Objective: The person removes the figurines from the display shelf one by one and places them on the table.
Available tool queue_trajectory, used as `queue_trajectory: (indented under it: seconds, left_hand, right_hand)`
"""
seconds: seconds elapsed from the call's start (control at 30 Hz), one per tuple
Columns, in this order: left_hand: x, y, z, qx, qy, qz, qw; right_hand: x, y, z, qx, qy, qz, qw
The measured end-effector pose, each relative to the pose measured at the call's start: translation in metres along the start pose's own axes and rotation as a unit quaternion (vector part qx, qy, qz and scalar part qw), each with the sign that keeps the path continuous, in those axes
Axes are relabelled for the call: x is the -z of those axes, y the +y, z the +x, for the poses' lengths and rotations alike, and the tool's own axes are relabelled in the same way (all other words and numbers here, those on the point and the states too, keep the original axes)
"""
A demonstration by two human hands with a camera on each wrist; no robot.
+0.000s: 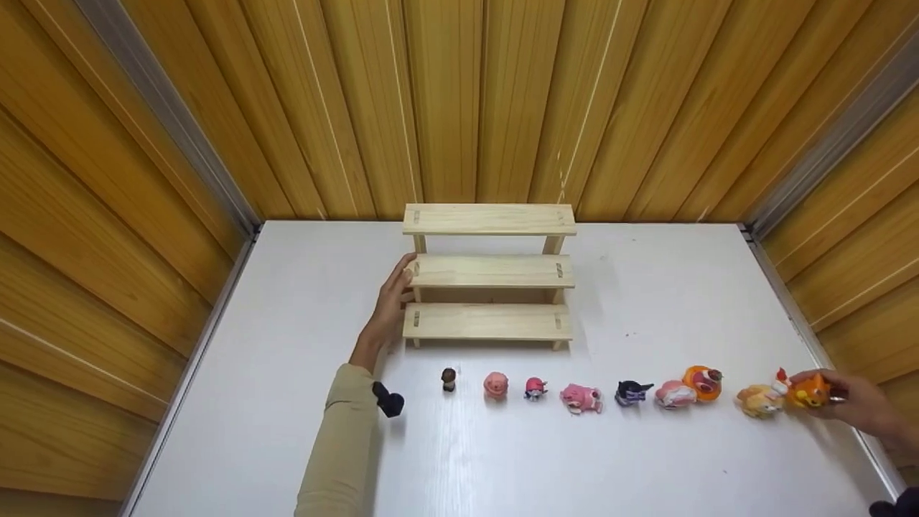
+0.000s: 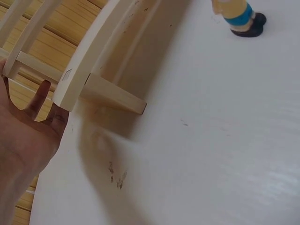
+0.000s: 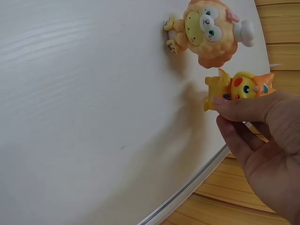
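Note:
At the middle of the table stands a three-tier wooden step shelf (image 1: 495,271). My left hand (image 1: 390,298) holds its left side near the middle tier; in the left wrist view the fingers of that hand (image 2: 28,136) bend about the shelf's edge (image 2: 82,56). Far to the right, my right hand (image 1: 861,402) pinches a yellow and orange figurine (image 3: 239,89) between thumb and fingers. Close beside that figurine, a fluffy peach-coloured figurine (image 3: 211,35) with a white hat is on the white table.
Several small figurines line up in front of the shelf: a brown-haired one (image 1: 449,379), round pink one (image 1: 495,385), red-pink one (image 1: 535,388), pink one lying down (image 1: 581,398), black-and-purple one (image 1: 632,393), pink-white one (image 1: 675,394) and orange-ringed one (image 1: 703,383). Wood-panelled walls (image 1: 445,100) enclose the table.

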State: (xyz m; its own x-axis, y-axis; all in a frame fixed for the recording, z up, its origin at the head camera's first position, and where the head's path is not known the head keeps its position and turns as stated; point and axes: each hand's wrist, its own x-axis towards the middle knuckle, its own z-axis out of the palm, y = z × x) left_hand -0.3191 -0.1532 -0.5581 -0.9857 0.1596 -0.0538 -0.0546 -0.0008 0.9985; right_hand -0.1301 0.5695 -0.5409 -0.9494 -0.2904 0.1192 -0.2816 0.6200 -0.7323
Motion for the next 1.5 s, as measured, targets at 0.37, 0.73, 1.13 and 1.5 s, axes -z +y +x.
queue_trajectory:
  seconds: [0.37,0.73,1.13,1.5]
  left_hand:
    - [0.001,0.0,-0.001,-0.006,0.004,0.002,1.0]
    - [-0.002,0.001,-0.002,-0.015,0.004,0.005,0.9999]
    - [-0.002,-0.001,-0.001,-0.016,0.012,0.008,0.9998]
    - [-0.002,0.0,-0.001,0.002,0.008,-0.014,0.9999]
  right_hand:
    - [-0.012,0.006,-0.015,-0.04,0.005,-0.006,0.999]
    - [-0.017,0.012,-0.017,0.029,-0.006,0.039,0.999]
    - [-0.017,0.013,-0.02,-0.004,-0.008,0.003,1.0]
    - [0.002,0.011,-0.024,0.043,-0.05,0.071,0.995]
